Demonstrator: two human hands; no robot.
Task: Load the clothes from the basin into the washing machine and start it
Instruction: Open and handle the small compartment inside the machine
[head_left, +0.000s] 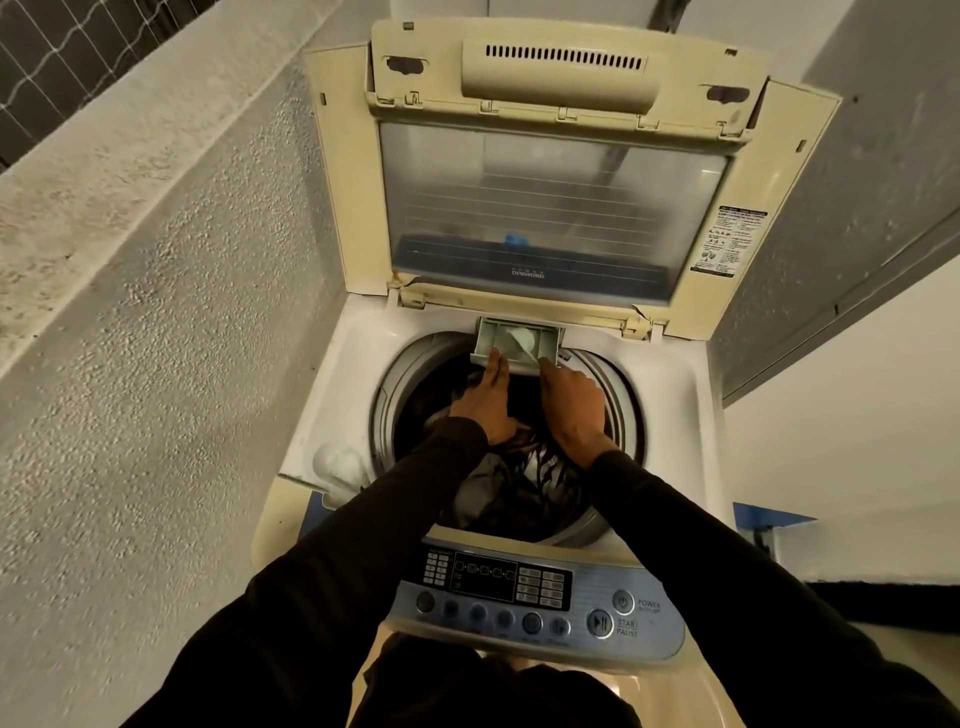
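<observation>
The cream top-loading washing machine (691, 415) stands with its lid (550, 197) raised. Dark, grey and black-and-white patterned clothes (540, 473) lie in the drum. A pale green detergent drawer (519, 340) sticks out over the drum's far rim, with white powder in it. My left hand (485, 397) reaches over the clothes, its straight fingers touching the drawer's front left. My right hand (571, 405) touches the drawer's front right with its fingertips. Neither hand holds anything. The basin is not in view.
The control panel (519, 587) faces me, with the start/pause button (600, 622) and power button (622, 601) at its right. A rough plaster wall (156, 312) runs close along the left. A grey wall (831, 234) stands on the right, with a blue object (769, 519) low beside the machine.
</observation>
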